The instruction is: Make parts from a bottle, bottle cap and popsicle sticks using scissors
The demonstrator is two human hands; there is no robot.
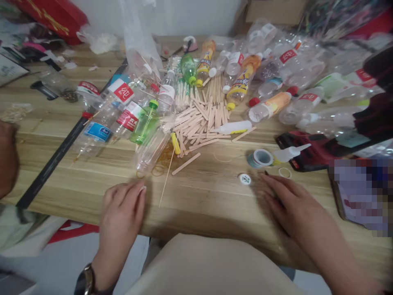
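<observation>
Closes left hand (124, 209), contents unclear, well left of the white cap (245, 179) on the table (202, 200), near the clear bottle (152, 150); curls right hand (293, 205) just right of the cap, grip too blurred to tell.

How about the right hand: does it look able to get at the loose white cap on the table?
Probably yes: the cap lies just left of the right hand, with only bare wood showing between it and the fingertips.

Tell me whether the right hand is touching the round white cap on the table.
Apart: the head view shows bare tabletop between the right hand and the white cap.
</observation>
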